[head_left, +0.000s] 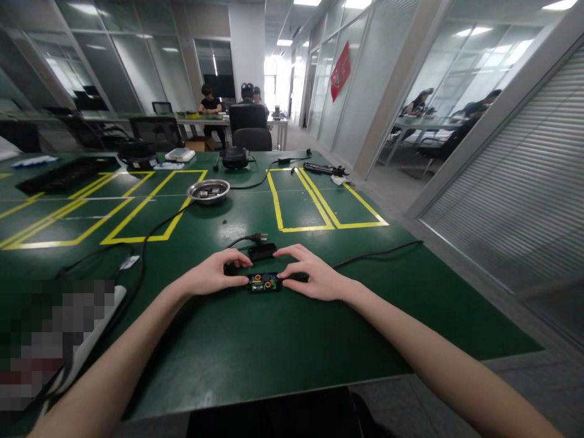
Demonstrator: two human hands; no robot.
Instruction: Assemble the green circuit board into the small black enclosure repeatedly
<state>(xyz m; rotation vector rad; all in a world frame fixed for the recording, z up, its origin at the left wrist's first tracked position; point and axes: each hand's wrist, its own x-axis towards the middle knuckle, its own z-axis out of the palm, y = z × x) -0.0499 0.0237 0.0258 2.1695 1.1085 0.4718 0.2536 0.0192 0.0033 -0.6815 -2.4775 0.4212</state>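
Note:
A small black power adapter (264, 283), opened so that its circuit board with orange coils shows, lies on the green table (255, 347). My left hand (214, 274) rests at its left end with fingers on the table. My right hand (310, 275) touches its right end, fingers spread. Just behind it lies a black cover piece (261, 250), and a black cable with a plug (255, 238) runs off to the left.
A metal bowl (208, 190) with small parts sits further back. Yellow tape outlines (314, 207) mark the table. A white power strip (98, 328) and cables lie at the left. People sit at desks far behind. The table's right edge drops to the floor.

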